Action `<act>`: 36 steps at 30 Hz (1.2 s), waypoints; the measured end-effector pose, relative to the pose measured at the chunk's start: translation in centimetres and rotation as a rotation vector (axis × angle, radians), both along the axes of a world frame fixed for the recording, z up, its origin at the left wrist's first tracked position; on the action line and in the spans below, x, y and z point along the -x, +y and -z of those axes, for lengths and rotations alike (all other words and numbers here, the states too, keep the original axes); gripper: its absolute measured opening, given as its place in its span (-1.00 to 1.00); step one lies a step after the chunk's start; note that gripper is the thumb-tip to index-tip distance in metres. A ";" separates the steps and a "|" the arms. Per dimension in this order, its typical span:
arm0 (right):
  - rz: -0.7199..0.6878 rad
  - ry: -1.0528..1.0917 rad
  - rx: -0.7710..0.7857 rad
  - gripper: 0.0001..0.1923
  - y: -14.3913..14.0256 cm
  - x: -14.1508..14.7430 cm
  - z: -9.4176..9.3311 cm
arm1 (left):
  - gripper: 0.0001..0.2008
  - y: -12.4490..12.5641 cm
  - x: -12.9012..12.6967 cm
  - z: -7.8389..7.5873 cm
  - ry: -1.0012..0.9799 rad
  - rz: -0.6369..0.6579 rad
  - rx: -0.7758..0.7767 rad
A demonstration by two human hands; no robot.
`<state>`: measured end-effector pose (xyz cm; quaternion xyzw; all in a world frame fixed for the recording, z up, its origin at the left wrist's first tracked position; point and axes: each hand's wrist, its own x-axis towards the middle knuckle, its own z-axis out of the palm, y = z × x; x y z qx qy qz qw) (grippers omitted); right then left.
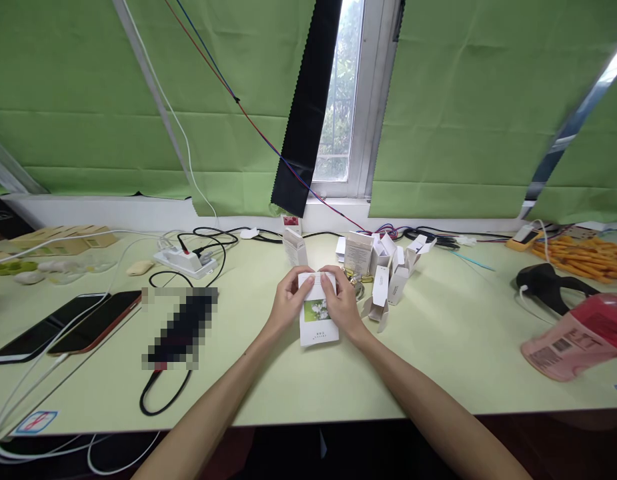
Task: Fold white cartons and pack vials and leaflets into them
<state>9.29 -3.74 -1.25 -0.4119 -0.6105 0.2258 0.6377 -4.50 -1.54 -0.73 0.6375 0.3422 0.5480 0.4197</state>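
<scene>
Both my hands hold one small white carton (319, 321) with a green flower picture on its front, at the middle of the pale green table (438, 360). My left hand (287, 300) grips its left side, fingers curled over the top flap. On the right side sits my right hand (344, 301), thumb and fingers pressing the top edge. The carton stands upright, its lower end resting on the table.
Several open white cartons (388, 267) lie just behind and right of my hands. Two phones (68, 327) and cables are at the left, beside a power strip (185, 261). A pink bottle (573, 340), a black tool (551, 285) and orange sticks (583, 257) are at the right.
</scene>
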 end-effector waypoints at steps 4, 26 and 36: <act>-0.014 0.011 0.011 -0.81 0.0 0.0 0.0 | -0.74 0.0 0.0 0.0 -0.007 0.009 0.013; 0.005 -0.002 0.137 -0.65 0.3 -0.1 0.4 | -0.71 0.6 0.2 0.1 0.057 -0.002 0.035; 0.017 0.029 0.118 -0.50 0.2 0.0 0.4 | -0.56 -0.1 -0.3 -0.9 -0.074 -0.027 0.169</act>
